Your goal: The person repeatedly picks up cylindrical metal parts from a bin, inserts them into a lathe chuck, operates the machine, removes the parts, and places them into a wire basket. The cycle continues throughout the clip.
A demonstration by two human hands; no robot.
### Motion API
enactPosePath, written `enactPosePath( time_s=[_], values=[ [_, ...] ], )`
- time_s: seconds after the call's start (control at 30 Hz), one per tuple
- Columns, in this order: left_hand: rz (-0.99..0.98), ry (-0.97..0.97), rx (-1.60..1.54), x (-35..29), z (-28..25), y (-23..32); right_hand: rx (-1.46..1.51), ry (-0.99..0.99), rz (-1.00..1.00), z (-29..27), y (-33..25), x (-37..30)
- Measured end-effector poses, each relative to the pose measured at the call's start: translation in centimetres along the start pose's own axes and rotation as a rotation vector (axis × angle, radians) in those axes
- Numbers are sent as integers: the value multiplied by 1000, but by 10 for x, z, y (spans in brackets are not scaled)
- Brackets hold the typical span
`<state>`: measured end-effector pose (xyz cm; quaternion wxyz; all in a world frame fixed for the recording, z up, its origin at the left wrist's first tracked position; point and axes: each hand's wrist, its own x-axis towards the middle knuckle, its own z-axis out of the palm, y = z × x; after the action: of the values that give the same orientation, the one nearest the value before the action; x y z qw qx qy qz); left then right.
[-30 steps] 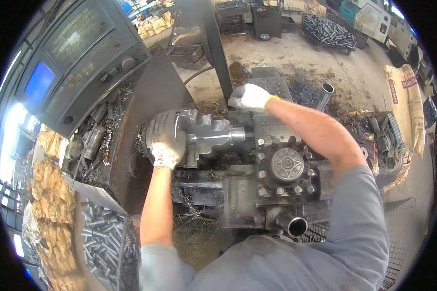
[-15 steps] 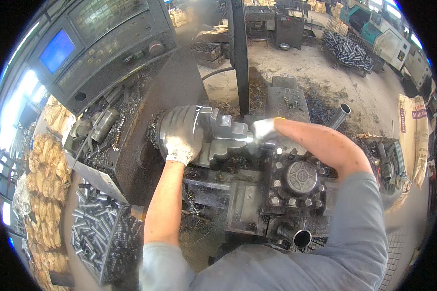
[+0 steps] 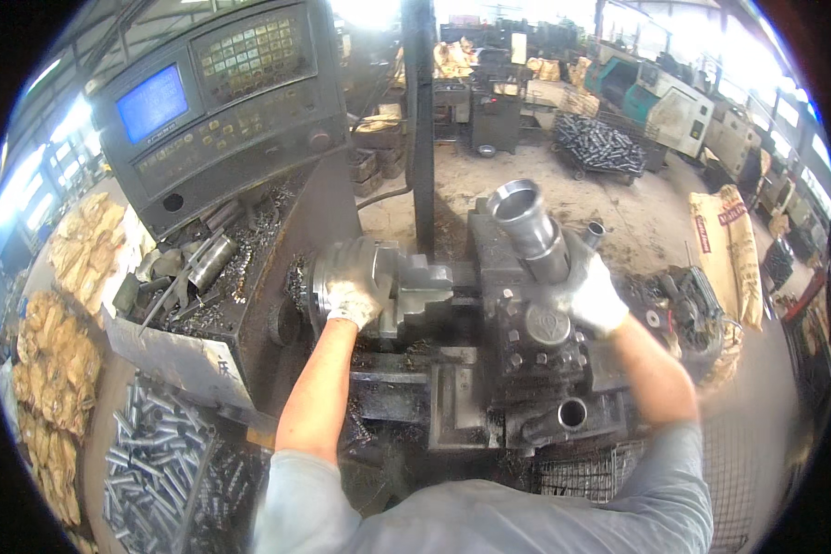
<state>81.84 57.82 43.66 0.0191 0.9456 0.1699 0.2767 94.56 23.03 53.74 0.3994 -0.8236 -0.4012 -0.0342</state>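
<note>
i see the right hand point(image 3: 593, 291) gripping a metal tube point(image 3: 534, 235), tilted by the tool post point(image 3: 547, 337) with open air around its wide upper rim, while the left hand point(image 3: 353, 297) lies on the chuck point(image 3: 390, 265), fingers too blurred to judge.

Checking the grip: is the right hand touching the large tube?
Touching: the head view shows the right hand gripping the large tube by its lower part.

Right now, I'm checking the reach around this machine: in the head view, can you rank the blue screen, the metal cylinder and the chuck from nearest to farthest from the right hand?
1. Metal cylinder: in the grip of the right hand.
2. Chuck: to its left, with the left hand on it.
3. Blue screen: upper left, on the control panel.
</note>
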Motion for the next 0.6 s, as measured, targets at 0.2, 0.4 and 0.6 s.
enactPosePath(
  time_s=[0.2, 0.4, 0.6],
  values=[
    [108, -306, -1391, -111, -10, 76, 849, -357, 648, 100, -48, -116],
    [-1209, -730, -1928, -227, 61, 111, 1168, -564, 1046, 168, 7, -220],
    [-1086, -583, -2022, -262, 76, 117, 475, -533, 655, 187, 32, -242]
  ],
)
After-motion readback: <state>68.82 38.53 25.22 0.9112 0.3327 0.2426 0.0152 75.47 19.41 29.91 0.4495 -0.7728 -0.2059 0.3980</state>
